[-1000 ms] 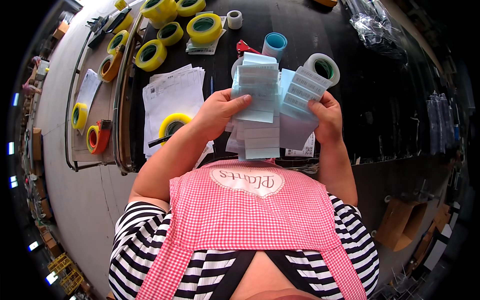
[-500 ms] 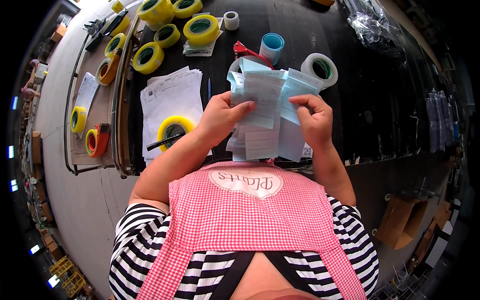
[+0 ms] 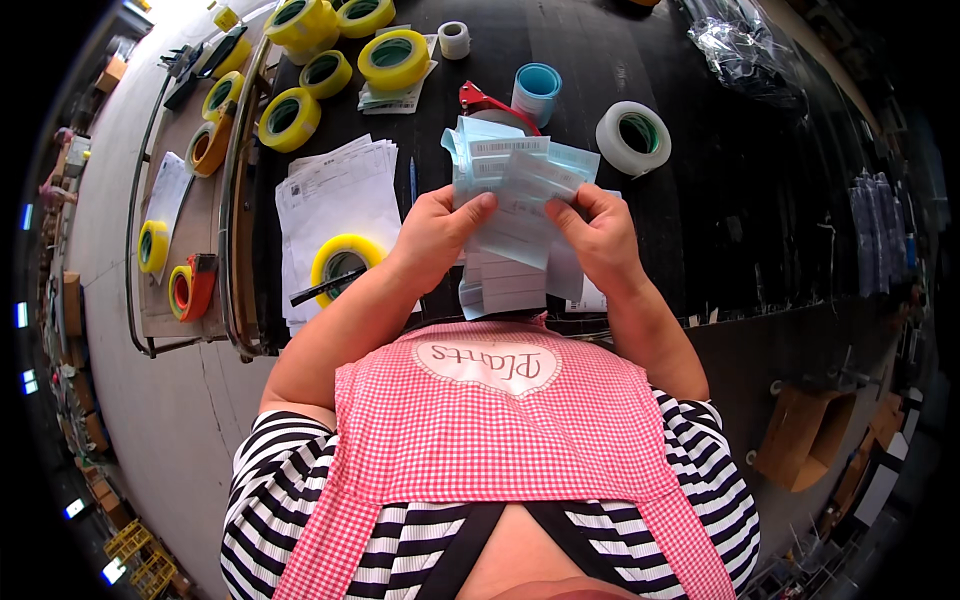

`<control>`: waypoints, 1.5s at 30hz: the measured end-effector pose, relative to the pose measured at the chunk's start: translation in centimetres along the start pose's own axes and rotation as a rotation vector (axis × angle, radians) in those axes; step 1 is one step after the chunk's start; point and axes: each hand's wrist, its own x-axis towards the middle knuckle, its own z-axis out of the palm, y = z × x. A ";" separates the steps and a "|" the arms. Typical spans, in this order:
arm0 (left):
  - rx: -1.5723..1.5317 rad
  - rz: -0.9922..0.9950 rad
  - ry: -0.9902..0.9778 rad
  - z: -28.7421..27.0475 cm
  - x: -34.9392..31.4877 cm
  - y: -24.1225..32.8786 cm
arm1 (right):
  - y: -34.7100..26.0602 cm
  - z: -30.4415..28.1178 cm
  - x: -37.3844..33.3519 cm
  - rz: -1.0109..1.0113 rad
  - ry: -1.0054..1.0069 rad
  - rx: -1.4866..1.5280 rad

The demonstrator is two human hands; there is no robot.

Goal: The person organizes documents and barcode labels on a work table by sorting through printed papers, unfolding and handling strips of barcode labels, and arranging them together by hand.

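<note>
Several thin pale-blue label sheets with barcodes are fanned out over the black table in front of me. My left hand is closed on their left side, thumb on top. At the right edge my right hand pinches a sheet between thumb and fingers. More pale sheets hang below, partly hidden by the upper ones. Just beyond the sheets are a red-handled tape dispenser, partly covered, and a roll of blue labels standing upright.
Left of my hands lies a stack of printed papers, topped by a yellow tape roll and a black pen. A clear tape roll lies to the right. Several yellow tape rolls sit at the far left, beside a metal-framed cart.
My right hand has moved inward and a little down, bringing the right-hand sheet over the others. My left hand keeps its hold in nearly the same place.
</note>
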 end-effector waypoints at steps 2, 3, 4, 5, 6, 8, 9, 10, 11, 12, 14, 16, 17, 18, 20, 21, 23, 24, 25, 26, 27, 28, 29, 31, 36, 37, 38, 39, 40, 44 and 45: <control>-0.036 -0.002 0.001 -0.1 0.0 0.0 | 0.1 -0.2 -0.1 0.037 0.015 0.010; -0.073 -0.005 0.002 -0.1 0.0 0.0 | 0.0 -0.5 -0.1 0.037 0.014 0.011; -0.074 -0.003 0.004 -0.3 0.1 0.0 | -0.2 -1.2 -0.1 0.057 0.038 0.067; -0.056 -0.010 0.005 -0.4 0.2 0.0 | -0.3 -2.0 -0.1 0.076 0.062 0.123; -0.038 -0.017 0.006 -0.6 0.2 0.1 | 0.1 -2.9 0.0 0.084 0.060 0.202; -0.080 -0.041 0.003 -0.9 0.2 0.1 | -0.7 -3.1 0.2 -0.029 0.109 0.200; -0.123 -0.065 -0.002 -0.9 0.2 0.1 | -1.4 -2.8 0.3 -0.089 0.158 0.182; -0.124 -0.066 -0.004 -0.8 0.2 0.3 | -1.3 -2.9 0.4 -0.089 0.159 0.180; -0.144 -0.075 0.005 -0.6 0.2 0.5 | -1.2 -3.2 0.5 -0.126 0.174 0.151; -0.164 -0.085 0.014 -0.5 0.1 0.7 | -1.0 -3.5 0.5 -0.163 0.189 0.122; -0.160 -0.082 0.002 -0.6 0.1 0.9 | -0.3 -4.5 0.3 -0.105 0.137 0.116; -0.155 -0.078 -0.010 -0.5 0.0 1.0 | 0.6 -5.3 0.0 -0.048 0.085 0.110; -0.150 -0.075 -0.008 -0.5 0.0 1.0 | 1.0 -5.6 -0.1 -0.016 0.053 0.083; -0.144 -0.072 -0.006 -0.4 0.1 1.0 | 1.3 -5.8 -0.2 0.016 0.021 0.055; -0.139 -0.074 -0.014 -0.4 0.1 1.0 | 1.1 -5.5 -0.1 -0.020 -0.014 -0.071; -0.136 -0.076 -0.023 -0.4 0.1 0.9 | 0.8 -5.1 0.0 -0.057 -0.048 -0.200; -0.115 -0.075 -0.018 -0.3 0.2 0.8 | -0.1 -3.4 -0.1 -0.042 0.048 -0.176; -0.094 -0.072 -0.011 -0.3 0.3 0.7 | 0.0 -3.1 0.0 -0.017 0.046 -0.106; -0.093 -0.073 -0.013 -0.2 0.2 0.7 | 0.2 -2.9 0.0 0.009 0.043 -0.035; -0.072 -0.060 -0.023 -0.1 0.2 0.6 | 0.9 -2.9 0.1 -0.029 0.066 -0.095; -0.050 -0.046 -0.033 0.0 0.2 0.6 | 1.2 -2.5 0.1 -0.029 0.067 -0.094; -0.050 -0.045 -0.034 0.1 0.2 0.6 | 1.3 -2.0 0.1 -0.051 0.012 -0.002; -0.014 -0.045 -0.024 0.2 0.1 0.7 | 1.2 -1.7 0.1 -0.074 -0.043 0.089; 0.022 -0.044 -0.013 0.4 0.0 0.6 | 0.8 -1.3 -0.1 0.037 -0.040 0.080; 0.010 0.029 0.023 0.9 0.0 0.0 | 2.1 -0.4 -0.2 -0.158 0.056 -0.112; 0.010 0.030 0.022 0.8 0.1 0.0 | 2.0 -0.4 -0.1 -0.159 0.057 -0.113; -0.003 0.004 0.014 0.6 0.2 0.0 | 1.8 -0.3 0.0 -0.143 0.052 -0.048; -0.016 -0.023 0.006 0.5 0.2 0.0 | 1.5 -0.3 0.0 -0.126 0.047 0.017; -0.016 -0.022 0.007 0.3 0.3 -0.1 | 1.1 -0.4 0.2 -0.127 0.046 0.018; -0.086 -0.032 0.070 -0.4 0.3 0.2 | 1.0 -3.1 0.5 -0.070 0.040 0.173; -0.129 -0.027 0.088 -0.5 0.3 0.3 | 1.2 -4.0 0.5 -0.054 0.045 0.194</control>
